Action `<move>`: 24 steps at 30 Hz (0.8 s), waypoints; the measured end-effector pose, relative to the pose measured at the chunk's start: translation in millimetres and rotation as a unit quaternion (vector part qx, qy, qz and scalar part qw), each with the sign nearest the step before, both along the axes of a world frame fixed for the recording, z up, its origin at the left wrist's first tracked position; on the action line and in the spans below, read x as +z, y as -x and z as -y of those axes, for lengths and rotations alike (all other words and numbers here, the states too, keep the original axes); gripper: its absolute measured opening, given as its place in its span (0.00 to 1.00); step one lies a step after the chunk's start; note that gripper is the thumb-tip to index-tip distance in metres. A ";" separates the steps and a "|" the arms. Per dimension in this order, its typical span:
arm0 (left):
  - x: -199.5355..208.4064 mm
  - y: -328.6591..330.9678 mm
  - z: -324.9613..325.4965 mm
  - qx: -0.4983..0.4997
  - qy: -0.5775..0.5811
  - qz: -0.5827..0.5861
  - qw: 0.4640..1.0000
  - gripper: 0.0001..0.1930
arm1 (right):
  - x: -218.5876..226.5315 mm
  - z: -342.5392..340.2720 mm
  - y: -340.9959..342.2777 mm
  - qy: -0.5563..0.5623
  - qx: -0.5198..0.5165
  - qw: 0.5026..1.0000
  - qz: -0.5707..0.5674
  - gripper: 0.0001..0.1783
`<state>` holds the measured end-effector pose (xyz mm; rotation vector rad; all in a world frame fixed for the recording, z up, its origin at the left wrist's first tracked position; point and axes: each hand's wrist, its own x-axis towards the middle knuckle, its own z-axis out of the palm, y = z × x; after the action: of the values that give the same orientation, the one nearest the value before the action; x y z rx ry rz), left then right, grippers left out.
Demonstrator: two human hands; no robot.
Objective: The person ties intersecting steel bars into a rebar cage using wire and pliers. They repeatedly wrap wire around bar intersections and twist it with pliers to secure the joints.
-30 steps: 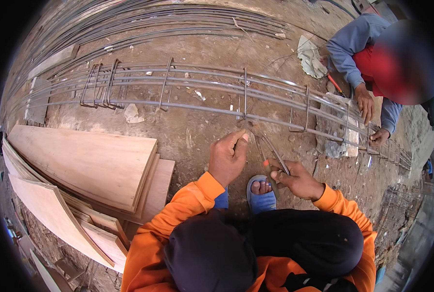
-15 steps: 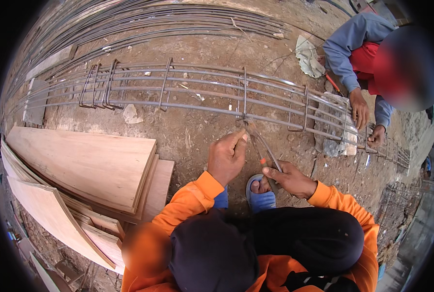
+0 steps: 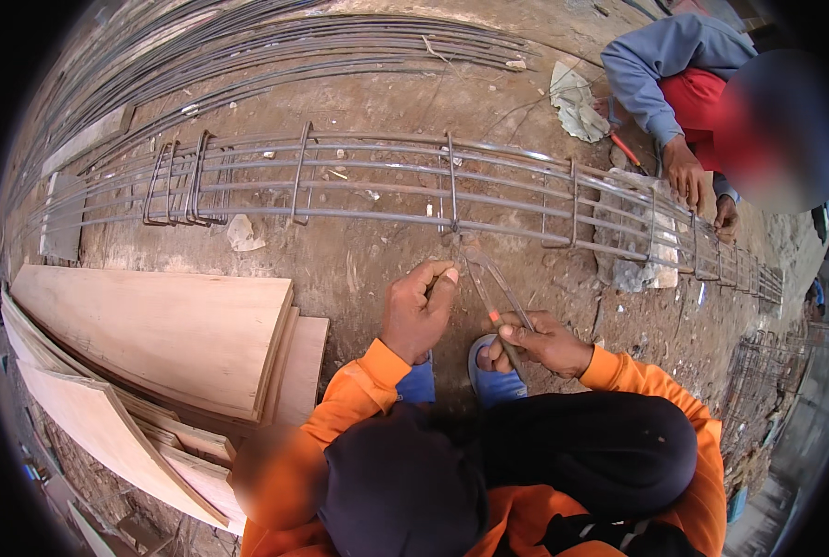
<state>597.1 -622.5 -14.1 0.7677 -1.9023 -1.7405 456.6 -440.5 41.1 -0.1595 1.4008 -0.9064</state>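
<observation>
A long steel rebar cage with square stirrups lies across the ground before me. My right hand grips the spread handles of a pair of pincers. The pincers' head is just below a stirrup corner on the nearest bar; I cannot tell whether it touches anything there. My left hand is beside the pincers, left of them and off the cage. Its thumb and fingers are drawn together, and whatever they may hold is too small to make out.
A co-worker's hands work at the cage's right end, above a stone block. Plywood sheets are stacked at left. Loose rebar runs along the far side. Red-handled pliers lie near the co-worker.
My left hand has drawn back from the stirrup corner, toward me and slightly left. The pincers have come a little away from the bar. The co-worker's hands have shifted slightly.
</observation>
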 end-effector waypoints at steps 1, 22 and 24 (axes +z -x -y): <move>-3.0 -3.6 2.1 -0.008 -0.017 -0.023 1.000 0.10 | -5.4 -13.3 4.8 0.035 0.027 0.997 -0.063 0.20; 34.6 -14.9 39.7 0.048 -0.396 -0.171 0.901 0.08 | 66.2 79.7 -5.1 0.241 0.256 0.851 -0.390 0.37; 21.8 -18.7 39.8 0.099 -0.362 -0.194 0.906 0.09 | 56.3 106.3 -36.0 0.202 0.200 0.917 -0.281 0.33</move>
<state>615.7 -662.3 7.7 0.7415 -0.8642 -2.2649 492.6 -546.8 97.4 -1.0555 1.5972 -0.8219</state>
